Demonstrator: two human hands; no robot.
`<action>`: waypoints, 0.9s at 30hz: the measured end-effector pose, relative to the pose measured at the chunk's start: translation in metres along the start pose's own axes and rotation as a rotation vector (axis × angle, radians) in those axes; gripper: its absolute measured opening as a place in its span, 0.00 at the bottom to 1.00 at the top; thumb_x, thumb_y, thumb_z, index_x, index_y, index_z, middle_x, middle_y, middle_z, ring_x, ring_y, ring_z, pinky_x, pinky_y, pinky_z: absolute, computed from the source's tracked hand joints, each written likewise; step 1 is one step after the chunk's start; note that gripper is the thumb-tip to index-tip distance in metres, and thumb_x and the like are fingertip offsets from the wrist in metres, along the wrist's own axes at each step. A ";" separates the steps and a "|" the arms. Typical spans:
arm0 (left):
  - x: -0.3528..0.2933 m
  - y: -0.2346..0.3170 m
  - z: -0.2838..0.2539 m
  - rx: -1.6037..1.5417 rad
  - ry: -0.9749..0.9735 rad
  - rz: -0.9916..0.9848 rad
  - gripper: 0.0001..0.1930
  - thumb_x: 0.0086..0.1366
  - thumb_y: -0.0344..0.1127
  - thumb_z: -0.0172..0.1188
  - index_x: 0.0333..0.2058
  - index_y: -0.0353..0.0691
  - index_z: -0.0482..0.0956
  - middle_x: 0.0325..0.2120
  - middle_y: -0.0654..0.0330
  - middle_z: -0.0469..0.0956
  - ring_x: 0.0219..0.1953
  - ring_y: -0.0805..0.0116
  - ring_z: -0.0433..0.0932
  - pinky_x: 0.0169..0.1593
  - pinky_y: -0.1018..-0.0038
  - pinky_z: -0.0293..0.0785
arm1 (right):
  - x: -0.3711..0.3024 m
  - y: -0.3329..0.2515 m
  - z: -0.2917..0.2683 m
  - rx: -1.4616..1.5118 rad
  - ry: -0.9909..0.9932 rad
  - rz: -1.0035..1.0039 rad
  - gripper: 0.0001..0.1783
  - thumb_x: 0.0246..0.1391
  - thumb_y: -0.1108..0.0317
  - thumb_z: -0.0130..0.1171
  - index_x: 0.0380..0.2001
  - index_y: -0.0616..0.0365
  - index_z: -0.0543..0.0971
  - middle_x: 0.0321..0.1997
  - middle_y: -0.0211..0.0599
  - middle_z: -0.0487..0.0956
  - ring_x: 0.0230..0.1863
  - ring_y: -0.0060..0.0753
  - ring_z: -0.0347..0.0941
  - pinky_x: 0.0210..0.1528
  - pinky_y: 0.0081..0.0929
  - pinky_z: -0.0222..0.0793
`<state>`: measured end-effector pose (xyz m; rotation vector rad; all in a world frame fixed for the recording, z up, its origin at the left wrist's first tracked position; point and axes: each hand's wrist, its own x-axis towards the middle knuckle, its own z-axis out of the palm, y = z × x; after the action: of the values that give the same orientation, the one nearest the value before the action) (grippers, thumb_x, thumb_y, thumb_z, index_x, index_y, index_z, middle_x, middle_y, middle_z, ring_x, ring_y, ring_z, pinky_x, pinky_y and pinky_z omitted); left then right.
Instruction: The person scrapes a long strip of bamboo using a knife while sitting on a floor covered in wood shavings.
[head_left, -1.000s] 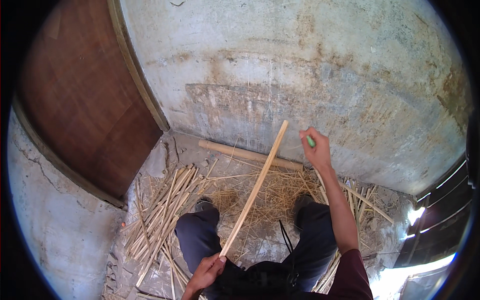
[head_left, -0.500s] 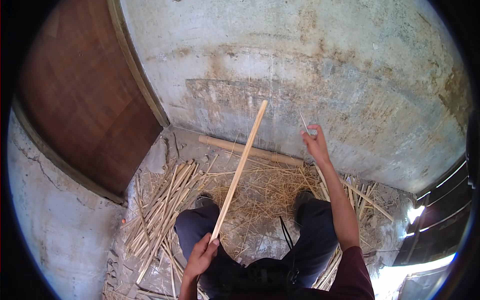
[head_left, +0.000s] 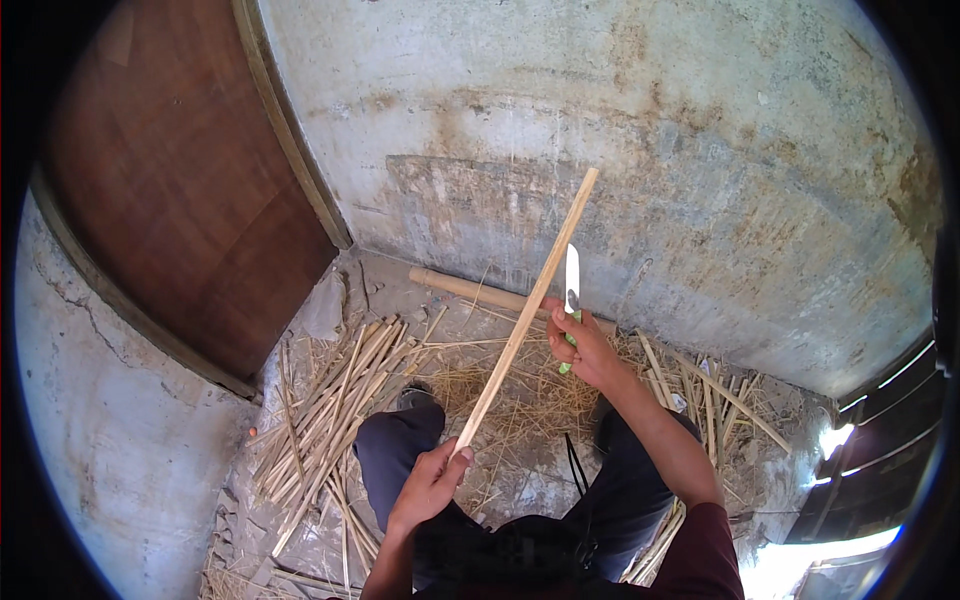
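Observation:
My left hand point(head_left: 428, 486) grips the lower end of a long pale bamboo strip point(head_left: 528, 308) that slants up and to the right, its tip in front of the concrete wall. My right hand point(head_left: 585, 345) holds a knife point(head_left: 572, 285) with a green handle and a white blade pointing up, just right of the strip's middle and close against it. Both hands are over my knees in dark trousers.
A pile of split bamboo sticks point(head_left: 325, 405) lies on the floor at my left, more sticks point(head_left: 700, 390) at my right, with dry shavings point(head_left: 530, 400) between. A thick round pole point(head_left: 470, 290) lies along the wall's base. A brown wooden door point(head_left: 170, 190) stands at left.
My right hand came down from high near the wall to the strip's middle, with the knife blade now upright. The strip swung its tip rightward and my left hand rose a little.

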<state>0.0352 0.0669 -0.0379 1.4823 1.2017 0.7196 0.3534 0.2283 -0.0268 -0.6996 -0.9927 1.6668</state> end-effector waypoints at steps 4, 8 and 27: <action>-0.001 0.022 -0.005 0.122 0.013 0.014 0.14 0.82 0.42 0.56 0.39 0.38 0.80 0.19 0.66 0.69 0.22 0.77 0.67 0.29 0.72 0.63 | 0.001 -0.006 -0.001 -0.004 0.035 -0.004 0.28 0.76 0.53 0.60 0.67 0.61 0.72 0.30 0.28 0.78 0.14 0.10 0.51 0.19 0.19 0.48; -0.004 0.048 -0.014 0.375 0.183 0.106 0.13 0.79 0.43 0.60 0.42 0.38 0.82 0.17 0.54 0.73 0.19 0.62 0.72 0.28 0.65 0.67 | -0.003 -0.019 0.005 -0.148 0.133 0.001 0.22 0.74 0.56 0.63 0.60 0.61 0.80 0.34 0.32 0.83 0.15 0.11 0.54 0.19 0.19 0.48; 0.006 0.154 -0.094 1.245 0.179 0.272 0.12 0.65 0.44 0.71 0.41 0.45 0.86 0.26 0.53 0.85 0.32 0.48 0.86 0.41 0.52 0.81 | -0.004 0.002 0.012 -1.068 -0.377 -0.200 0.20 0.64 0.53 0.73 0.47 0.59 0.89 0.38 0.33 0.88 0.40 0.31 0.81 0.45 0.33 0.76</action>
<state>0.0003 0.1134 0.1327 2.6677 1.7230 0.2140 0.3440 0.2206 -0.0227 -0.9164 -2.1923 1.0117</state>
